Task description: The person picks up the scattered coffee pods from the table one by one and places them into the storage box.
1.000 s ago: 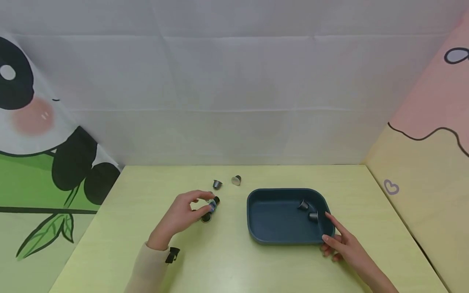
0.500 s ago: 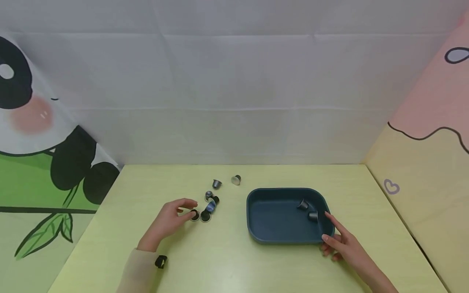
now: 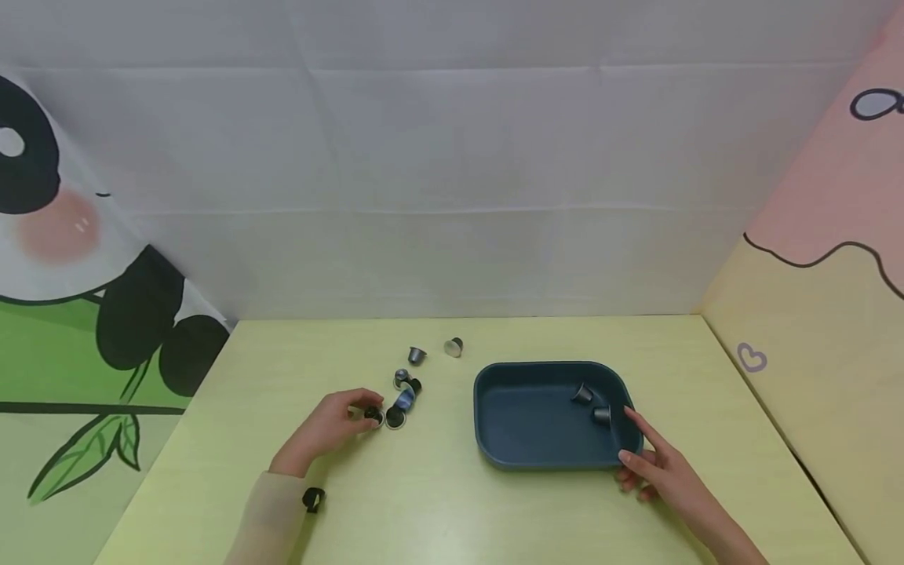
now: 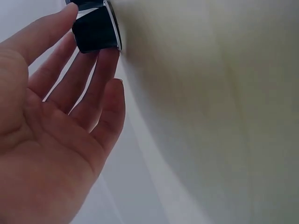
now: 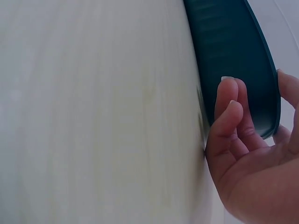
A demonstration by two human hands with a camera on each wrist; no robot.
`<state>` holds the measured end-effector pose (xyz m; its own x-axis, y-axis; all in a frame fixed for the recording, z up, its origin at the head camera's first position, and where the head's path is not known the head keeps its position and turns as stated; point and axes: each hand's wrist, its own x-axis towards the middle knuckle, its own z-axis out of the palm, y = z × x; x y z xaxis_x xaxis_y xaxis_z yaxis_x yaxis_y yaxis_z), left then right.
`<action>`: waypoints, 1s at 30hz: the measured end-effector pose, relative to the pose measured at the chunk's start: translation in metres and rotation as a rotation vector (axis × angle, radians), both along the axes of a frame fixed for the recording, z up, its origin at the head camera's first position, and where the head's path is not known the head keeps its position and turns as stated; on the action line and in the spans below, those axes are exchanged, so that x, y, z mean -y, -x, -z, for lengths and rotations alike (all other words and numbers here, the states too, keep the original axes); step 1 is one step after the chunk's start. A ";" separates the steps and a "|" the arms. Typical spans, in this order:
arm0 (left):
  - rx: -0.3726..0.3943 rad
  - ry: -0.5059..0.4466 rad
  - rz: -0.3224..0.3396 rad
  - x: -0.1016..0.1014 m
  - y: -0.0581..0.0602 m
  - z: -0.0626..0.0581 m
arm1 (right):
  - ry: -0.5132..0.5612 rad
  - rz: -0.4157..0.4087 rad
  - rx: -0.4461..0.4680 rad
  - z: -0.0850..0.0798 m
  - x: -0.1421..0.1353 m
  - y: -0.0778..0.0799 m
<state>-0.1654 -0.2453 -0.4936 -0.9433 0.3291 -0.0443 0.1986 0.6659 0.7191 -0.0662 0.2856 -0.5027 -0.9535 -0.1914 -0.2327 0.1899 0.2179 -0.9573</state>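
Observation:
Thumb and fingertips of my left hand point(image 3: 333, 424) close around a black coffee capsule point(image 3: 373, 414) on the table, its pale rim facing right. Seen from the left wrist, the capsule point(image 4: 96, 30) sits between the thumb and the other fingers. Right beside it is a cluster with a black capsule point(image 3: 395, 417), a blue one point(image 3: 406, 399) and others. My right hand point(image 3: 667, 475) holds the near right corner of a dark blue tray point(image 3: 523, 420); in the right wrist view, curled fingers lie at its outer wall. Two dark capsules point(image 3: 582, 393) lie inside the tray.
Behind the cluster lie a silver capsule point(image 3: 417, 356) and another capsule point(image 3: 453, 347) with its pale lid turned forward. A white cloth wall point(image 3: 452, 259) stands along the back edge of the pale yellow table point(image 3: 438, 502). Printed panels flank both sides.
My left hand has moved from above the cluster leftward to the black capsule, then closed its fingertips around it. The right hand and the tray have stayed in place.

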 end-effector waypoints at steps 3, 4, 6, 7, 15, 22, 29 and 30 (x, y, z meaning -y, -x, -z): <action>0.004 0.012 0.001 0.002 0.000 0.001 | 0.000 0.002 0.003 0.000 0.000 0.000; 0.007 0.013 0.001 0.002 0.001 0.001 | 0.002 0.001 0.002 0.000 0.000 0.000; 0.016 0.013 -0.005 0.003 0.001 0.001 | 0.003 -0.002 -0.001 0.000 0.000 0.000; 0.018 0.012 -0.008 0.003 0.001 0.001 | 0.002 -0.003 -0.004 0.000 0.000 0.001; 0.019 0.034 -0.018 0.003 -0.002 -0.001 | 0.001 -0.007 -0.007 0.000 0.000 -0.001; 0.030 0.043 -0.045 0.002 -0.003 0.001 | 0.000 0.005 0.014 0.000 0.001 -0.001; 0.014 0.041 -0.040 0.004 -0.003 -0.001 | -0.007 0.009 0.021 -0.001 0.001 0.000; 0.010 0.036 -0.037 0.004 -0.003 -0.001 | -0.007 0.008 0.022 -0.001 0.001 0.000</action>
